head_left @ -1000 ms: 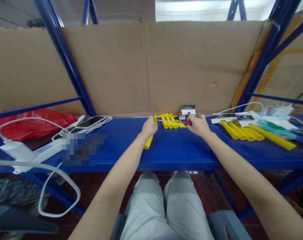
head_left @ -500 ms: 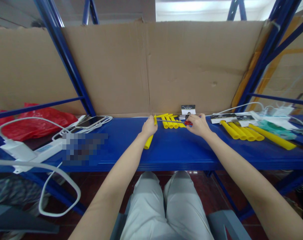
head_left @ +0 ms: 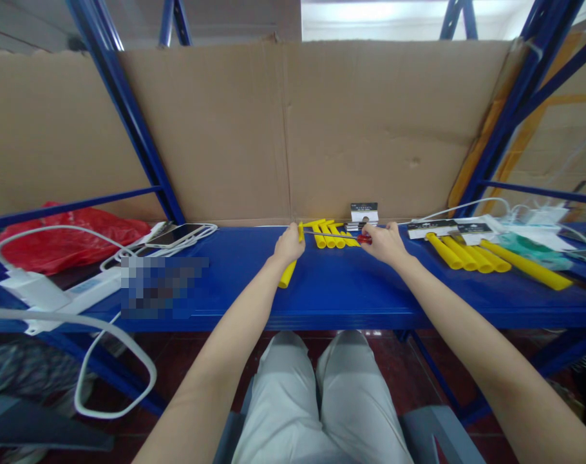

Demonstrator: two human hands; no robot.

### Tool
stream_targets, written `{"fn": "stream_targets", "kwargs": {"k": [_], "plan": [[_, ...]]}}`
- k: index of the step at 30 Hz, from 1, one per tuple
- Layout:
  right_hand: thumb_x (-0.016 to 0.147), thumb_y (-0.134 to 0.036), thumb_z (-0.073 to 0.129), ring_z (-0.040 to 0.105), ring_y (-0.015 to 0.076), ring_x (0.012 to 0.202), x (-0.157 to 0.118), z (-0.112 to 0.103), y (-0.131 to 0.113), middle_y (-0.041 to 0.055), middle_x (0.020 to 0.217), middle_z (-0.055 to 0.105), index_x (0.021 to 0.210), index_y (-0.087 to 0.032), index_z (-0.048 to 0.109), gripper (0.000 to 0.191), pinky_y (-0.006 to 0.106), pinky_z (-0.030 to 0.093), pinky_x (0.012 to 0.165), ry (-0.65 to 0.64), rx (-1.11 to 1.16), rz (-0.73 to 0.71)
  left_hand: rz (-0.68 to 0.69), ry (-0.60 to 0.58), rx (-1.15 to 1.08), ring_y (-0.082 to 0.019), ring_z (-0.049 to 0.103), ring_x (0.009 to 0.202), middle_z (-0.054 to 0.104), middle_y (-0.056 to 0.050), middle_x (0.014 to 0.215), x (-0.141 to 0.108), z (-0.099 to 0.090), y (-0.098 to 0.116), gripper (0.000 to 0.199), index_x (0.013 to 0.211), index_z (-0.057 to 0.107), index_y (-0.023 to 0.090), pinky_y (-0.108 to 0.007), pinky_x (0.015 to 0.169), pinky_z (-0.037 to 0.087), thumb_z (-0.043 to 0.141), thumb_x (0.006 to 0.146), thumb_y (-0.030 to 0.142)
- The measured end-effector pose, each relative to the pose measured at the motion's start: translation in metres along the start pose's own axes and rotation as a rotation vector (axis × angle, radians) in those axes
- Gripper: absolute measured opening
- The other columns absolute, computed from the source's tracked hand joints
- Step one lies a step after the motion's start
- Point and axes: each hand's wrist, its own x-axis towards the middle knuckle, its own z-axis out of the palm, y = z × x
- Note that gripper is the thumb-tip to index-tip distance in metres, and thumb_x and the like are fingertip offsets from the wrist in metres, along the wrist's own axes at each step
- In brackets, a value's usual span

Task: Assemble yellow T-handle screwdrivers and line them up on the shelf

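My left hand [head_left: 288, 245] grips a long yellow tube [head_left: 288, 274] that slants toward me on the blue shelf [head_left: 341, 290]. My right hand [head_left: 384, 243] holds a red-handled tool [head_left: 363, 238] whose thin metal shaft [head_left: 329, 234] points left to the top end of that tube. Just behind both hands lie several short yellow tube pieces [head_left: 329, 233] in a row. A small black-and-white card [head_left: 364, 211] stands behind them against the cardboard.
Several long yellow tubes [head_left: 471, 254] and labelled cards [head_left: 433, 227] lie at right, with white cables and green-white items [head_left: 534, 241]. At left are a phone [head_left: 174, 235], a white cable [head_left: 80, 322], a power strip [head_left: 87, 290] and a red bag [head_left: 66, 238]. A cardboard wall [head_left: 283, 129] backs the shelf.
My right hand has shifted slightly up and to the right with the tool. My left hand and the tube have stayed in place.
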Motion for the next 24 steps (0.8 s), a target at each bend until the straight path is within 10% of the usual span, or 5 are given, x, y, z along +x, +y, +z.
{"fn": "stream_targets", "kwargs": {"k": [24], "plan": [[0.080, -0.027, 0.045, 0.058, 0.0228, 0.065, -0.0011, -0.0105, -0.0095, 0.0097, 0.078, 0.070, 0.096, -0.016, 0.059, 0.024, 0.034, 0.023, 0.073, -0.079, 0.000, 0.033, -0.004, -0.003, -0.023, -0.027, 0.060, 0.112, 0.062, -0.016, 0.119, 0.0000, 0.0003, -0.0004, 0.025, 0.109, 0.047, 0.019, -0.036, 0.091, 0.046, 0.053, 0.085, 0.020]]}}
